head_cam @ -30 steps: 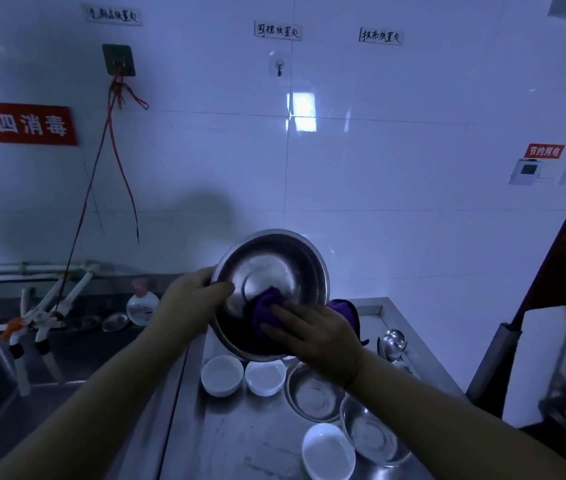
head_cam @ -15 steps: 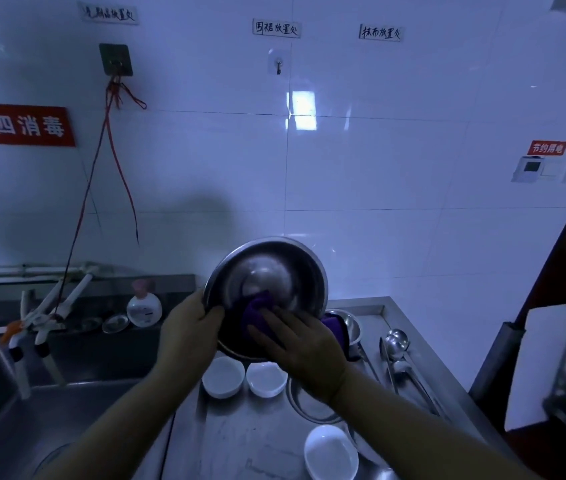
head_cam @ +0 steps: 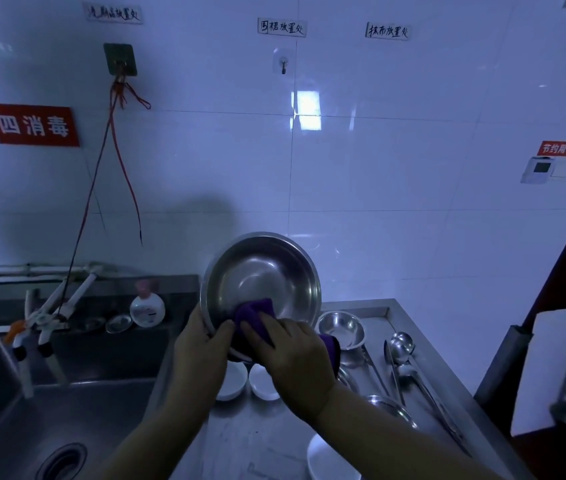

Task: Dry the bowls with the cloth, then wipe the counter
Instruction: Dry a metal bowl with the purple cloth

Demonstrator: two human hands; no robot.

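A large steel bowl (head_cam: 264, 275) is held tilted above the steel counter (head_cam: 260, 441), its inside facing me. My left hand (head_cam: 201, 348) grips its lower left rim. My right hand (head_cam: 295, 355) presses a purple cloth (head_cam: 253, 315) against the bowl's lower inside, with the cloth's tail hanging past my wrist on the right. Below the hands stand two small white bowls (head_cam: 250, 381) on the counter. A smaller steel bowl (head_cam: 342, 329) sits behind on the right. Another steel bowl (head_cam: 392, 408) and a white bowl (head_cam: 326, 460) lie nearer me, partly hidden by my right arm.
A steel sink (head_cam: 49, 420) with a drain lies at the left, with a tap (head_cam: 49, 313) and a soap bottle (head_cam: 147, 308) behind it. Ladles and spoons (head_cam: 401, 355) lie along the counter's right side. A white tiled wall stands behind.
My right hand and the cloth slid down to the bowl's lower inside. My left hand shifted along the rim toward the bottom. The view moved down and left, showing more sink.
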